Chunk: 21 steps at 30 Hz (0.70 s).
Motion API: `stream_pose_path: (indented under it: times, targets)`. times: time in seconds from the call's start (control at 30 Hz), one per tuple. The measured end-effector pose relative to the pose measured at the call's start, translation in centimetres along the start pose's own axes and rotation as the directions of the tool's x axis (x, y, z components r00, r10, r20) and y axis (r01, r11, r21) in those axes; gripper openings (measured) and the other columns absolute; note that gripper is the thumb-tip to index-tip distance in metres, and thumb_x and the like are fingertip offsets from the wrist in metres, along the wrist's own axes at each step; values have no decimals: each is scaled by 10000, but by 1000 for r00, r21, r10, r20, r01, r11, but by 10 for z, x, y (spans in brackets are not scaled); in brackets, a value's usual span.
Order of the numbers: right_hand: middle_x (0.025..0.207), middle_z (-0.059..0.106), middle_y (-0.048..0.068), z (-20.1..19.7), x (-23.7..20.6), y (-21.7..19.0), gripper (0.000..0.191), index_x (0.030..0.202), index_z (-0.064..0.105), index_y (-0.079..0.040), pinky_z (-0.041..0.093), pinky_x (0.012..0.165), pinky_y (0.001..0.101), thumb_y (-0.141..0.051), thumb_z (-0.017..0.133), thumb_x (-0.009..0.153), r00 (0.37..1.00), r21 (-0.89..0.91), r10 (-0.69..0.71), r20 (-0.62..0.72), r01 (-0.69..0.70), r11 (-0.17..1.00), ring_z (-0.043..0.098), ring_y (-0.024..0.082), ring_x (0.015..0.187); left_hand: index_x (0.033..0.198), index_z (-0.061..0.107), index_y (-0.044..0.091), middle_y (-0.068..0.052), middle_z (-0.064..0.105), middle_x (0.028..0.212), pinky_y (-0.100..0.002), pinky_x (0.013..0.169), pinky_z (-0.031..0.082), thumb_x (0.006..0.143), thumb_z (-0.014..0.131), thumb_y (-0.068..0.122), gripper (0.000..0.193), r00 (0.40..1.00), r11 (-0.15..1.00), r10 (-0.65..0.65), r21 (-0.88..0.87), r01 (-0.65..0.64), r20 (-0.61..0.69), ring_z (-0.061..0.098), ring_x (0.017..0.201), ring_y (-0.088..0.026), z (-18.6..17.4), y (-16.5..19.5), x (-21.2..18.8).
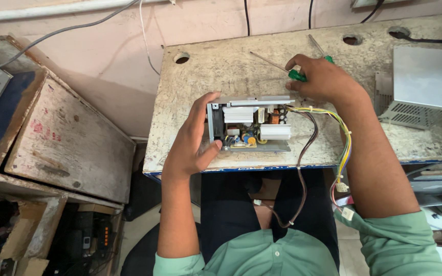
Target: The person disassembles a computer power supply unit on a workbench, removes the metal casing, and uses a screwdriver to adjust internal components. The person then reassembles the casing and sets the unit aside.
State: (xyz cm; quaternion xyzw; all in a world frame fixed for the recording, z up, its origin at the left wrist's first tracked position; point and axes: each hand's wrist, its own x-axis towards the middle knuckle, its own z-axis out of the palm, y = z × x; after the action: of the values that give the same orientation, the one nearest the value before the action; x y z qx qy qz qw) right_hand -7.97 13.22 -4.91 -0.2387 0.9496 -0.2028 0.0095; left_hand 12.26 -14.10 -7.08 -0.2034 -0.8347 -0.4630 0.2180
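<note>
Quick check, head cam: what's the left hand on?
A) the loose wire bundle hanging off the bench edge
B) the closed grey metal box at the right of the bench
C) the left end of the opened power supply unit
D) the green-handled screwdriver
C: the left hand wraps the left end of the opened power supply unit, thumb at its front corner, while the right hand rests at the green-handled screwdriver behind it.
</note>
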Motion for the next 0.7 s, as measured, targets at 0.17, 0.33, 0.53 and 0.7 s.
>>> stream_pose_path:
  times: [0.17,0.33,0.53,0.7]
  targets:
    - [1152,727,190,3,2,3,527,1341,595,-189,532,915,494,-340,769,866,1000,1,0,-4,0,1000,682,386,1085,1619,316,43,-224,476,1594,-449,1284,359,694,657,224,1002,1000,1000,25,-3,-25,-7,472,1522,-386,1,-2,1]
    - [1156,729,187,2,1,3,511,1325,613,-197,531,926,494,-355,769,865,1000,-8,5,4,-5,1000,680,380,1096,1633,303,42,-228,474,1597,-455,1291,359,652,642,207,1051,999,999,36,21,-36,6,473,1527,-384,-1,-4,1]
    - [1120,741,193,5,3,6,450,1244,670,-176,545,903,499,-367,780,852,999,-39,48,17,-47,998,703,386,1036,1652,261,30,-228,493,1588,-469,1275,384,760,795,314,1078,995,990,102,102,-101,-5,497,1510,-406,2,-4,1]
    - [981,760,157,5,7,19,396,1152,724,-150,559,797,478,-324,841,817,982,-44,-18,-189,10,999,717,357,898,1618,237,21,-238,497,1543,-476,1219,412,646,942,493,1290,994,975,107,197,-105,0,506,1455,-421,4,-4,5]
